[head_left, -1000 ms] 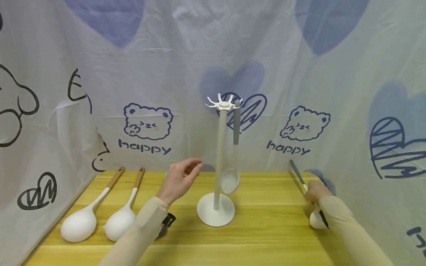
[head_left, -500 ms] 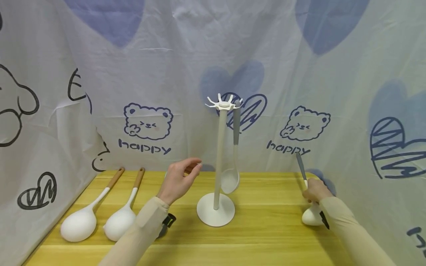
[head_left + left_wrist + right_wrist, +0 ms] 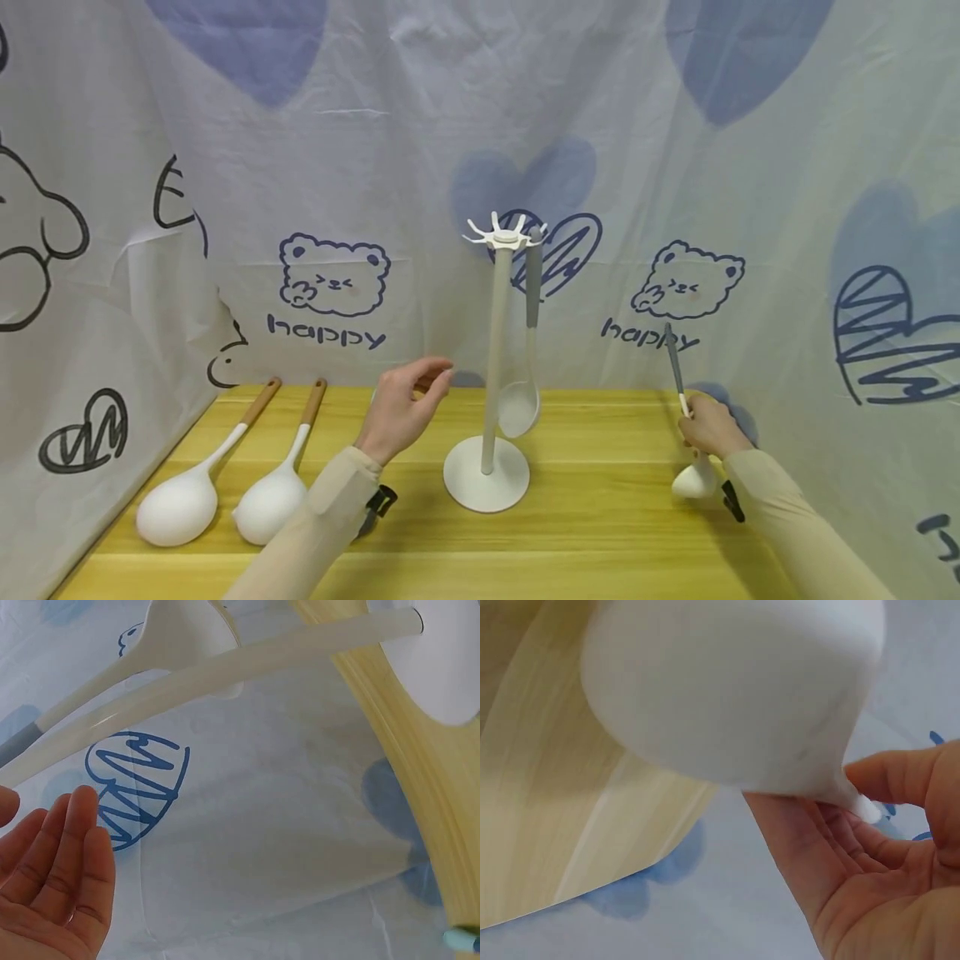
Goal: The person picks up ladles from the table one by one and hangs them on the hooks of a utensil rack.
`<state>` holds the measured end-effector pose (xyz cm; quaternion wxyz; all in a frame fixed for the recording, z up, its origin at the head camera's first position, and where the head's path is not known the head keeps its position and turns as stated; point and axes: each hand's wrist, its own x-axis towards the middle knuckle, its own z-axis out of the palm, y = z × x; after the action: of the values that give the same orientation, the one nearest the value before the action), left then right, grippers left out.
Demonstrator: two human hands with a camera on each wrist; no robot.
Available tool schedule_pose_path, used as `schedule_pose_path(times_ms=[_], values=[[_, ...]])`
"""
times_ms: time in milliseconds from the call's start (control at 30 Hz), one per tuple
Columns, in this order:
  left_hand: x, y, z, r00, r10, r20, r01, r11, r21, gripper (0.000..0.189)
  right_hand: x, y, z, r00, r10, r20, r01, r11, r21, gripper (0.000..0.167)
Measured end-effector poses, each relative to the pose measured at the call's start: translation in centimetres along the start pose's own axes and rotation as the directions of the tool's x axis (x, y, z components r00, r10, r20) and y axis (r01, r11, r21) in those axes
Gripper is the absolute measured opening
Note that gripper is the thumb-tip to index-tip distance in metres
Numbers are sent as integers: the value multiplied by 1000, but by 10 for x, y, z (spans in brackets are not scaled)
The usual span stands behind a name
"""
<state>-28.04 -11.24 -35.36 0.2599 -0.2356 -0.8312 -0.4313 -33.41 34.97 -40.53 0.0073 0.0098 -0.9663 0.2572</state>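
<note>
At the right of the table, my right hand (image 3: pixel 711 423) pinches the white shaft of a grey-handled ladle (image 3: pixel 672 358). Its handle points up and its bowl (image 3: pixel 735 690) hangs below the hand, large in the right wrist view. My left hand (image 3: pixel 405 406) hovers left of the white utensil stand (image 3: pixel 495 358), fingers loosely bent and holding nothing; the left wrist view shows the palm and fingers (image 3: pixel 64 862) apart from the pole. From a hook on the stand's right side hangs another grey-handled ladle (image 3: pixel 519 408).
Two white ladles with brown handles lie on the left of the wooden table (image 3: pixel 600 517): an outer ladle (image 3: pixel 177 507) and an inner ladle (image 3: pixel 272 504). A patterned cloth (image 3: pixel 420 125) hangs behind and at both sides. A small teal-tipped thing (image 3: pixel 459 940) shows near the table edge.
My right hand has lifted the ladle slightly and turned it more upright, its bowl swinging left and its handle tip rising. My left hand has stayed nearly still.
</note>
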Motion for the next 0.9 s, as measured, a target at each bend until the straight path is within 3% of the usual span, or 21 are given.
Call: schedule_pose_path(times_ms=[100,400,633,900], values=[[0,1,0,1000,-14,-12,14,999,-31,19,3,-3,1,1000,-20,-23,20,1000,21,21],[1,3,-2,999,-45,-29,42,995,-87,18,3,-17,2,998,16,-55,-15,1000,26,29],[2,5,-4,997,-60,-45,54,992,-117,18,2,-31,7,982,-46,-182,60,995,74,30],[4,7,-4,996,-72,-61,65,991,-118,19,-2,-49,11,944,-155,-292,190,977,95,26]])
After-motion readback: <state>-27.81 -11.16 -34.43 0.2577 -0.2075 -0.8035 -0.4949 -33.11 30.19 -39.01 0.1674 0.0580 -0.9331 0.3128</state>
